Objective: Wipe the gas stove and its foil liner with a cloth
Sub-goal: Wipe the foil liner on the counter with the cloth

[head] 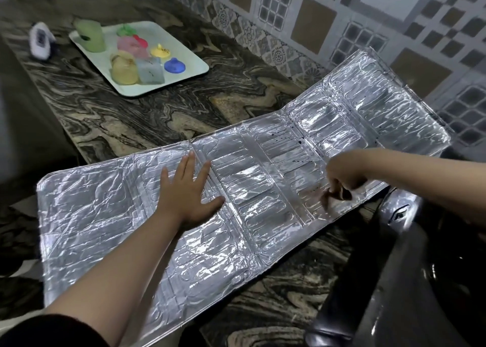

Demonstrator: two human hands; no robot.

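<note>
Foil liner (263, 189) spread flat across the marbled worktop (131, 115), beside the dark stove (410, 281). Left hand (186, 191) presses it, fingers straight and spread. Right hand (342, 178) curled, fingertips on the foil; whether it holds anything cannot be told.

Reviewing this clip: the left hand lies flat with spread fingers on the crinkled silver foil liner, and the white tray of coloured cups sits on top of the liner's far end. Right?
Not quite. In the head view the white tray of coloured cups sits on the marbled stone counter, apart from the crinkled silver foil liner. The left hand does lie flat on it, fingers spread.
</note>
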